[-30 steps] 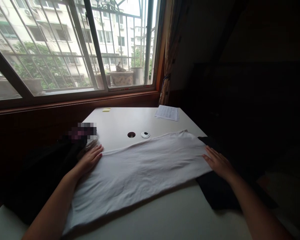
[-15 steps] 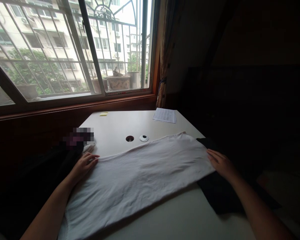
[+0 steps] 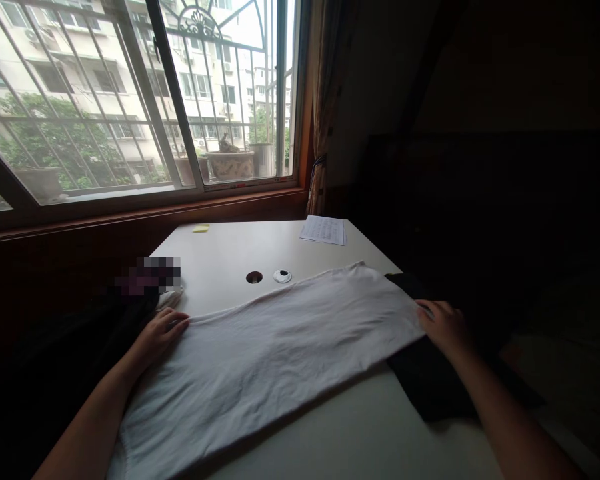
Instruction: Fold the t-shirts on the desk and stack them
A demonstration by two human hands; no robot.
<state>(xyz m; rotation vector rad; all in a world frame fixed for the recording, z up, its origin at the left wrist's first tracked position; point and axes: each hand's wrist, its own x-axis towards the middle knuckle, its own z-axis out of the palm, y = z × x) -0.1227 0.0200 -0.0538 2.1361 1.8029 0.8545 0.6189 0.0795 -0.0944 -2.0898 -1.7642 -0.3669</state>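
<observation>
A white shirt (image 3: 275, 347), folded into a long strip with light wrinkles, lies slantwise across the white table (image 3: 220, 260). At its upper left corner is my left hand (image 3: 163, 333), fingers bent and closed on the edge. My right hand (image 3: 445, 327) grips the right end between thumb and curled fingers. Part of a dark cloth (image 3: 430, 383) shows beneath that end and hangs past the table's right side. Stitching runs along the shirt's lower left hem, near my left forearm.
Dark clothing (image 3: 80, 340) is heaped at the left, with a blurred patch above it. A round hole (image 3: 254, 277) and a white cap (image 3: 282, 276) are mid-table. Papers (image 3: 323, 230) and a yellow note (image 3: 201, 228) lie at the far edge, below a barred window (image 3: 220, 100).
The view has shifted slightly, so the scene sits a little further left. My right fingers have curled more at the shirt's end, and my left fingers have drawn closer together. The shirt lies much the same.
</observation>
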